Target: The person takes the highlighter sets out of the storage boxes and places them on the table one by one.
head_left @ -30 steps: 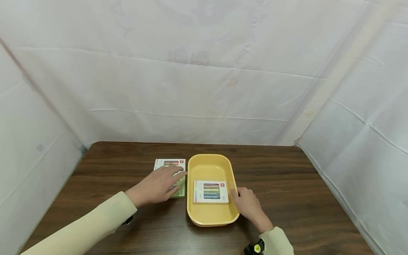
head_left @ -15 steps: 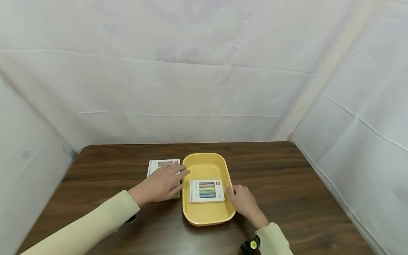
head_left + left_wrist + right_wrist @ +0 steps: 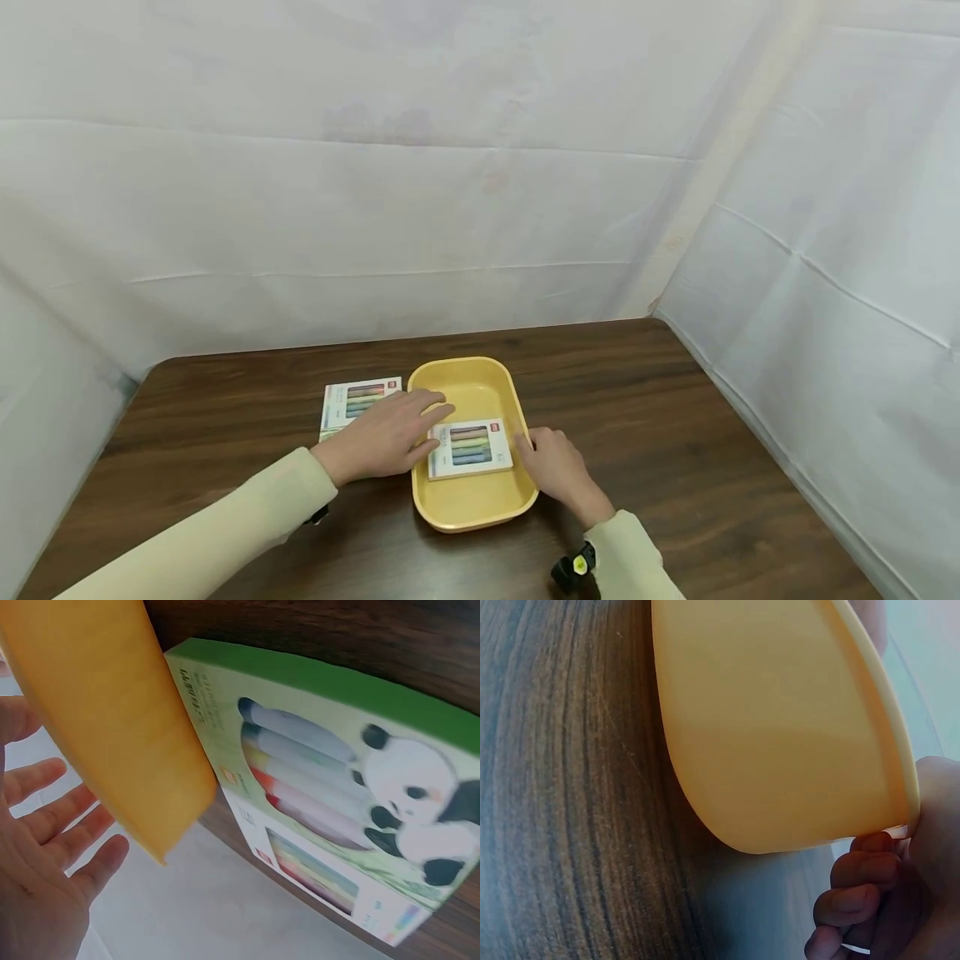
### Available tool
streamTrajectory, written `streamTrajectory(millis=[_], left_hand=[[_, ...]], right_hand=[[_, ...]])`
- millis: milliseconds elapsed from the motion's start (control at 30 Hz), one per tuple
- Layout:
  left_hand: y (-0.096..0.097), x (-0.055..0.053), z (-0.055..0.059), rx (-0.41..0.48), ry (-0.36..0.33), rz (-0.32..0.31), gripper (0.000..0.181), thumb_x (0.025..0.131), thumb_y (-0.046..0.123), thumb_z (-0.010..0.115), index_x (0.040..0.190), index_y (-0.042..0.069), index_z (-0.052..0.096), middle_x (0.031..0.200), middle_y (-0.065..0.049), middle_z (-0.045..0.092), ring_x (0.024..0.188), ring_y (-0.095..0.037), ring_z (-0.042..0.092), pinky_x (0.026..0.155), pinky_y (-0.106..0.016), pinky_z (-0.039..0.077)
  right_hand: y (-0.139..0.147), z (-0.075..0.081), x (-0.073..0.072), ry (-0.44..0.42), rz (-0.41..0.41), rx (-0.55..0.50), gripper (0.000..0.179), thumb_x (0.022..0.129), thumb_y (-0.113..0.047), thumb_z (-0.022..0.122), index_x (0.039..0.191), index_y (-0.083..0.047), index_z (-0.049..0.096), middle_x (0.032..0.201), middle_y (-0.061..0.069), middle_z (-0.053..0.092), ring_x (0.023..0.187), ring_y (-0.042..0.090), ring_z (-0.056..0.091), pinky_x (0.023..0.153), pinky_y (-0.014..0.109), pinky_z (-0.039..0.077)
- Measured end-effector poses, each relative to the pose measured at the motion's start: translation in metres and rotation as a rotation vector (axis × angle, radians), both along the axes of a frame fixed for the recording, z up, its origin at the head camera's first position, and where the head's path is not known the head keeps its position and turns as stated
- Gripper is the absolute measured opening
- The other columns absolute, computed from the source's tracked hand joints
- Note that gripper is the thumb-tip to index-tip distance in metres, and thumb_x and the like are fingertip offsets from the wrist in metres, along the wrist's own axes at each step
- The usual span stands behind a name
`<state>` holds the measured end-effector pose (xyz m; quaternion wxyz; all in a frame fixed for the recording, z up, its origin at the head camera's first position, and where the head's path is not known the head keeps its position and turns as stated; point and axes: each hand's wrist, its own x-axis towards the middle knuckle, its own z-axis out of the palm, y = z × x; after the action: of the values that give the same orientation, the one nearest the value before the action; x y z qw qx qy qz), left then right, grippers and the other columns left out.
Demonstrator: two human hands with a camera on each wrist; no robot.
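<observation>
In the head view my right hand (image 3: 558, 467) grips the right rim of a yellow plastic basin (image 3: 474, 505), thumb over the rim; the right wrist view has its fingers curled beneath the basin's edge. Inside lies a white flat box (image 3: 442, 468) with a window onto coloured pens. My left hand (image 3: 386, 435) reaches across the left rim, fingers spread and loosely bent, holding nothing. Left of the basin sits a second white pen box (image 3: 335, 406). Beside that one, a green box with a panda picture (image 3: 416, 784) shows in the left wrist view, mostly covered by my left arm in the head view.
Everything stands on a dark wood-grain table (image 3: 600, 367). White cloth sheets (image 3: 450, 200) hang behind it and along both sides. A black strap with a yellow-faced device (image 3: 579, 565) is on my right wrist.
The head view has swung to the right, so the basin and boxes appear further left. My left hand has moved right, from above the pen boxes to over the basin's rim. The right hand keeps its grip.
</observation>
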<state>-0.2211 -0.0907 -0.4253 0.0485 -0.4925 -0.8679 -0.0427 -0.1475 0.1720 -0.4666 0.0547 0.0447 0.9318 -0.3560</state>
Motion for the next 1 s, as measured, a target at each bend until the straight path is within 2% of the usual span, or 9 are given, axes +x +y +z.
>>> streamTrajectory(millis=[167,300,533,767,1000], left_hand=[[0.004,0.000,-0.003,0.008,-0.015,-0.009,0.047,0.095,0.036,0.058,0.137,0.014,0.052,0.134,-0.007,0.056,0.124,-0.023,0.054,0.103,-0.045,0.044],[0.008,0.001,-0.004,0.004,-0.032,-0.022,0.047,0.094,0.035,0.059,0.136,0.015,0.052,0.133,-0.007,0.057,0.122,-0.023,0.055,0.099,-0.045,0.047],[0.016,0.004,-0.005,-0.061,-0.110,-0.023,0.049,0.095,0.037,0.057,0.139,0.019,0.048,0.136,-0.006,0.054,0.125,-0.023,0.052,0.101,-0.045,0.045],[0.025,0.007,-0.007,-0.101,-0.118,-0.021,0.051,0.093,0.041,0.059,0.138,0.016,0.050,0.133,-0.010,0.056,0.117,-0.026,0.057,0.092,-0.045,0.049],[0.029,0.008,-0.008,-0.121,-0.179,0.007,0.055,0.088,0.047,0.064,0.134,0.019,0.053,0.128,-0.006,0.058,0.107,-0.023,0.058,0.085,-0.042,0.049]], right_hand=[[-0.006,0.002,-0.003,0.016,0.018,0.033,0.041,0.102,-0.029,0.042,0.067,-0.012,0.055,0.054,-0.001,0.046,0.045,0.013,0.046,0.044,0.026,0.036],[-0.010,0.004,-0.004,0.024,0.036,0.064,0.041,0.102,-0.029,0.041,0.067,-0.013,0.056,0.054,-0.002,0.046,0.044,0.012,0.046,0.043,0.026,0.036],[-0.013,0.006,-0.002,0.009,0.037,0.077,0.039,0.102,-0.029,0.041,0.072,-0.012,0.061,0.054,-0.002,0.045,0.045,0.011,0.047,0.043,0.026,0.037],[-0.013,0.007,0.000,0.009,0.059,0.065,0.038,0.102,-0.029,0.042,0.076,-0.011,0.063,0.054,-0.002,0.044,0.045,0.011,0.046,0.044,0.026,0.038],[-0.013,0.006,0.001,0.011,0.056,0.068,0.035,0.102,-0.029,0.044,0.078,-0.013,0.064,0.056,-0.001,0.047,0.047,0.011,0.048,0.045,0.027,0.038]])
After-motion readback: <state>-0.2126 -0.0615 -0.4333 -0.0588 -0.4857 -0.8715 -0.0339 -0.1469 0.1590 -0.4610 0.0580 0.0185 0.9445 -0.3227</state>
